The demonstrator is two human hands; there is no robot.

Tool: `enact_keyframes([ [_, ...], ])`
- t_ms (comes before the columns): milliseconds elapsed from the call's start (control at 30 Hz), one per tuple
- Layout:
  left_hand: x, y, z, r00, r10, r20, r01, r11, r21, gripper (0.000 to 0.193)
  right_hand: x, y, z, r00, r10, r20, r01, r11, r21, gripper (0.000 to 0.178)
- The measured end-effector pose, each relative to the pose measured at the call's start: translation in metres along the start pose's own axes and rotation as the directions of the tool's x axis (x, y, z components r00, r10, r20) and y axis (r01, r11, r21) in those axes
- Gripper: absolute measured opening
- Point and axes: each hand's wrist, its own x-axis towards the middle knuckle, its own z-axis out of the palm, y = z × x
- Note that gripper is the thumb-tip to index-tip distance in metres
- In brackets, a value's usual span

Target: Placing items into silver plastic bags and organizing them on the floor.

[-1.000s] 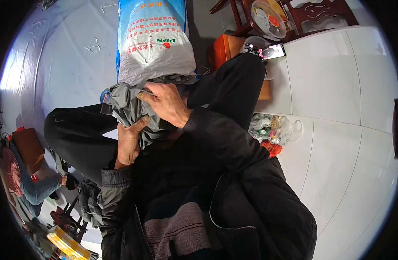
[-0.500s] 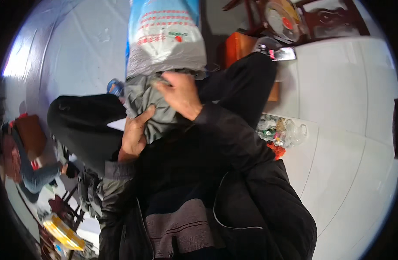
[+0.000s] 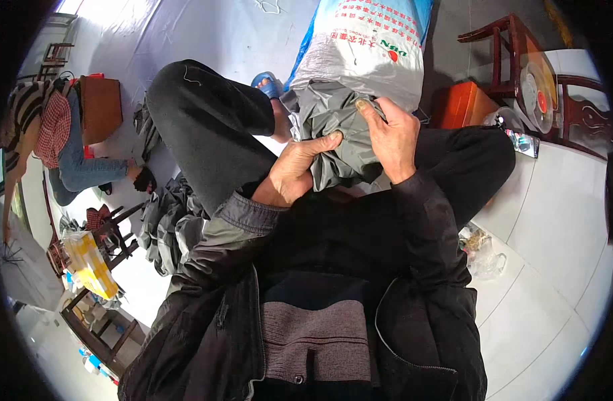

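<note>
Fabric (image 3: 340, 144), grey and crumpled, sits bunched in front of you, overlapping the near end of the white-and-blue sack (image 3: 380, 77) in this view. Your left hand (image 3: 289, 170) pinches its lower left side, thumb on top; your right hand (image 3: 395, 139) grips its upper right, thumb also on top. To handle it well, press evenly with both thumbs and ease the folds apart without tugging. Its long axis seems to run from the sack toward you; which end leads cannot be told.
</note>
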Motion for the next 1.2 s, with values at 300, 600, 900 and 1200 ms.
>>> enact_keyframes([
  [300,0.003,-0.002,-0.001,1.0,-0.013,0.013,0.014,0.999,-0.041,0.047,0.0,0.004,0.003,0.995,-0.09,-0.037,0.087,0.994,-0.063,0.036],
  [600,-0.003,0.0,0.003,0.993,-0.088,0.075,0.097,0.988,-0.124,0.041,-0.004,0.006,0.013,0.996,-0.09,-0.025,0.089,0.995,-0.034,0.035],
  [900,-0.007,0.001,-0.007,0.99,-0.098,0.101,0.104,0.993,-0.053,0.041,-0.007,0.008,0.029,0.991,-0.135,0.003,0.134,0.983,0.128,0.033],
  [1200,0.012,-0.002,-0.022,0.995,0.016,0.093,-0.017,1.0,0.008,0.05,-0.003,0.017,0.037,0.967,-0.244,-0.077,0.251,0.965,0.083,0.033],
])
